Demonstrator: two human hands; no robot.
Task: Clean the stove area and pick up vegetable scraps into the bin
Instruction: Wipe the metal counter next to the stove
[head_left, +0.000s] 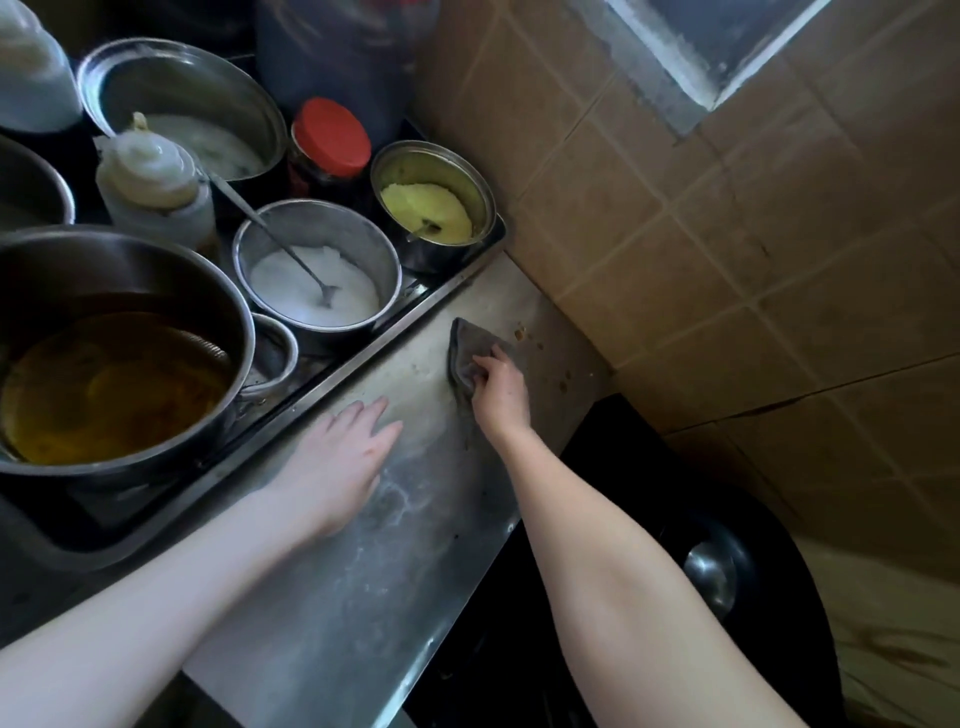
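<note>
Nearest to me, my two bare forearms reach forward over the stainless surface (363, 571), which shows pale smeared streaks along its middle. My left hand (340, 457) lies flat on that surface, palm down, its grip apart with the fingers spread and holding nothing. Just beyond it and to the right, my right hand (498, 392) presses on a grey cloth (470, 348); the grip is clamped on the cloth, fingertips bunching its near edge against the metal. Past the cloth, several small brown spots (540, 345) sit on the surface near the tiled wall (727, 234). To the right of the surface, lower down, lies a dark wok (727, 571) with a metal ladle bowl (714, 569) in it. To the left, a metal tray (415, 306) borders the surface and carries a large pot of amber oil (114, 384), a bowl of white granules (317, 280) with a spoon in it, and a smaller bowl of yellow paste (431, 205). Farther back stand a red-lidded jar (330, 140), a clear squeeze bottle (156, 182) and a large steel basin (182, 104).
</note>
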